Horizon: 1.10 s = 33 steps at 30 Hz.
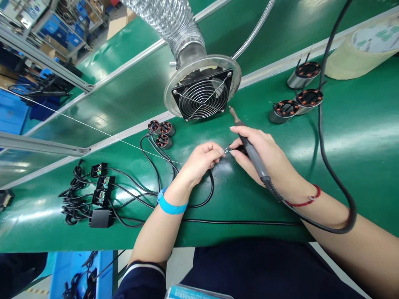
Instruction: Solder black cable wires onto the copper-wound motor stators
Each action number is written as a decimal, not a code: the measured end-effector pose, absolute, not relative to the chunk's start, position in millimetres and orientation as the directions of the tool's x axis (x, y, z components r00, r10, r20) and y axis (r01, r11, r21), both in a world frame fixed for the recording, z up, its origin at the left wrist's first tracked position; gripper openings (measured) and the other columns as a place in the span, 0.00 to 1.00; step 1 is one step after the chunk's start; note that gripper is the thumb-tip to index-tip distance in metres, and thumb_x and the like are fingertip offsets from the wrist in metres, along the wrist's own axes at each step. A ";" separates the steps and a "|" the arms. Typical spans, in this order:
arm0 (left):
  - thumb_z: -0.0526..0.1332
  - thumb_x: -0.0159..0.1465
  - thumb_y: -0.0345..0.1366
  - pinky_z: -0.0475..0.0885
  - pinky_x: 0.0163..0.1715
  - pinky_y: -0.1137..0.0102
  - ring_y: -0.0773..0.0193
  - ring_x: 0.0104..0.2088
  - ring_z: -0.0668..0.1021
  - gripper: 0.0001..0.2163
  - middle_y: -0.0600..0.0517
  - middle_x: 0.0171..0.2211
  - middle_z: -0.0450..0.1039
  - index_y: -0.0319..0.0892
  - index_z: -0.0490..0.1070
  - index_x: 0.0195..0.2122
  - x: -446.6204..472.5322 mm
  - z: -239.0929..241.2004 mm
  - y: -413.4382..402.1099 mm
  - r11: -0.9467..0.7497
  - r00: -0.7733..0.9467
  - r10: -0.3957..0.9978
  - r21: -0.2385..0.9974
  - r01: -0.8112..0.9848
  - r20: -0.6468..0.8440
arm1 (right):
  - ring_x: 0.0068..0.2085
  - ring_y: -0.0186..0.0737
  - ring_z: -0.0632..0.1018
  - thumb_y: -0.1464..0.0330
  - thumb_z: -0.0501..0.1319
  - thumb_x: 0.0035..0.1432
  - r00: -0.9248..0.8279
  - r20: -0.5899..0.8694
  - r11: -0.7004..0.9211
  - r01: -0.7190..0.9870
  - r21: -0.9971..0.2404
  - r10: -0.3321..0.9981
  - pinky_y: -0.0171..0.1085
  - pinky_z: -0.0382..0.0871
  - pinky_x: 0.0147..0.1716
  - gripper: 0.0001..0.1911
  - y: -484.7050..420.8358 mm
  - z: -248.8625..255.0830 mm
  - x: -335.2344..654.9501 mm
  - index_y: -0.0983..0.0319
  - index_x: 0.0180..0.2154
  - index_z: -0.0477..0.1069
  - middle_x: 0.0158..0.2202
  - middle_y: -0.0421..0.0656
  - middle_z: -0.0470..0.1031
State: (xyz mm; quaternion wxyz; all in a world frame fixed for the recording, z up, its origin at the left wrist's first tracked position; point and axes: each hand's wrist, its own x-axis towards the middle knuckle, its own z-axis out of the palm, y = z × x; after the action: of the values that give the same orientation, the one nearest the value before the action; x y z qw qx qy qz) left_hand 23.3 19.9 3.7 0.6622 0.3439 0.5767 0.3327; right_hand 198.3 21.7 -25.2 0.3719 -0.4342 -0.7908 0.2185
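My right hand (271, 155) is wrapped round a soldering iron (253, 155), whose bare metal tip points up and away toward the fan. With the thumb and a finger it also reaches the thin bare wires (227, 150), and a dark piece shows beneath those fingers. My left hand (204, 162) is closed, pinching the same wires from the other side. A black cable (213, 189) loops below this hand; its join to the wires is hidden. The two hands almost meet over the green bench (243, 199).
A fan (202, 99) on a foil duct (168, 20) hangs just beyond my hands. Wound metal stators stand at left (163, 141) and right (282, 111). Several black boxes (101, 218) with cables lie left. The iron's cord (324, 149) loops round my right forearm. A tape roll (358, 54) lies far right.
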 end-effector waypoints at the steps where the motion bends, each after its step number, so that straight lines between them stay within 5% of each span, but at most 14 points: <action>1: 0.58 0.56 0.24 0.50 0.19 0.78 0.77 0.17 0.59 0.08 0.58 0.17 0.62 0.38 0.68 0.21 23.7 3.5 19.7 0.532 0.105 0.844 0.846 -0.031 -0.526 | 0.45 0.48 0.80 0.69 0.59 0.64 -0.315 0.392 0.503 0.528 -0.684 0.864 0.50 0.73 0.46 0.22 18.1 -21.1 201.0 0.57 0.59 0.66 0.40 0.43 0.81; 6: 0.58 0.52 0.26 0.55 0.24 0.76 0.75 0.21 0.61 0.05 0.59 0.18 0.62 0.39 0.68 0.21 25.9 0.6 19.8 0.456 0.107 0.885 0.890 0.009 -0.454 | 0.41 0.40 0.81 0.67 0.61 0.68 -0.108 0.421 0.418 0.479 -0.772 0.901 0.41 0.76 0.44 0.18 -9.8 6.4 214.6 0.55 0.58 0.71 0.44 0.42 0.80; 15: 0.60 0.49 0.31 0.57 0.26 0.74 0.74 0.22 0.61 0.03 0.60 0.18 0.61 0.40 0.67 0.20 27.9 -6.2 24.0 0.394 0.127 0.910 0.918 0.031 -0.395 | 0.26 0.34 0.75 0.74 0.63 0.62 -0.176 0.654 0.658 0.411 -0.631 0.736 0.34 0.70 0.21 0.10 -36.1 -18.1 225.0 0.58 0.45 0.71 0.31 0.40 0.76; 33: 0.59 0.49 0.30 0.55 0.25 0.73 0.74 0.21 0.59 0.04 0.60 0.18 0.60 0.40 0.66 0.19 27.9 -10.8 26.6 0.367 0.141 0.920 0.930 0.025 -0.367 | 0.28 0.34 0.77 0.74 0.63 0.63 -0.179 0.640 0.648 0.411 -0.642 0.747 0.34 0.72 0.24 0.09 -35.3 -23.0 220.6 0.59 0.45 0.71 0.32 0.40 0.78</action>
State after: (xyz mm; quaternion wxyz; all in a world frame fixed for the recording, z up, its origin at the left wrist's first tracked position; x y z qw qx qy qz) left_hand 27.9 26.6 -10.8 0.6199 0.4318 0.5469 0.3608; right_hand 220.6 -35.3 -23.0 0.5112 -0.3860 -0.7501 0.1646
